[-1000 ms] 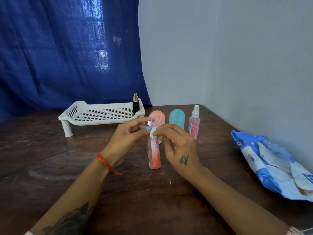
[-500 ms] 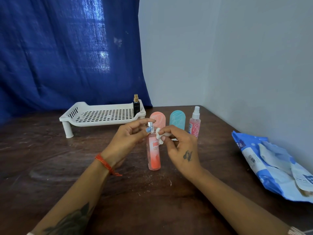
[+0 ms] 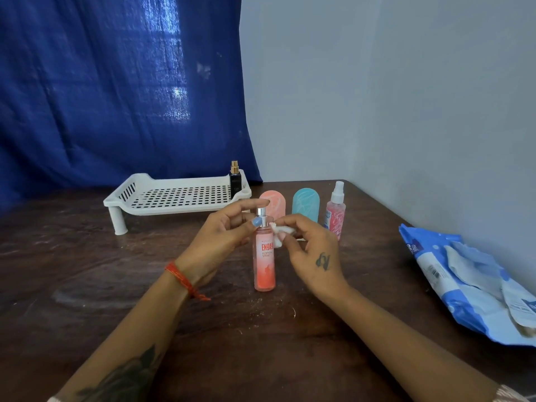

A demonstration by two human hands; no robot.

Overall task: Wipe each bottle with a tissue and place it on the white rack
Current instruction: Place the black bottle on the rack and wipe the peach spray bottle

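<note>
Head view, scanned from 9 o'clock to 3 o'clock. White rack [image 3: 174,195] stands on the wooden table [image 3: 87,285] at about 10 o'clock from the hands, in front of a blue curtain [image 3: 116,97]. A black bottle [image 3: 235,181] with a gold top stands upright in the rack's right rear corner. Left hand [image 3: 214,242], red thread [image 3: 182,280] on the wrist, pinches the neck of the coral bottle [image 3: 264,256] just under its silver nozzle, thumb and fingers curled round it. Bottle stands upright on the table at centre, between both hands, well short of the rack. Right hand [image 3: 313,250] pinches a small wad of tissue [image 3: 280,233] between thumb and fingertips and holds it against the bottle's shoulder. Behind the hands, toward 12 to 1 o'clock, a pink capsule [image 3: 275,203], a teal capsule [image 3: 306,204] and a pink spray bottle [image 3: 336,211] stand in a row. Blue wipes pack [image 3: 464,285] lies at 3 o'clock by the wall.
</note>
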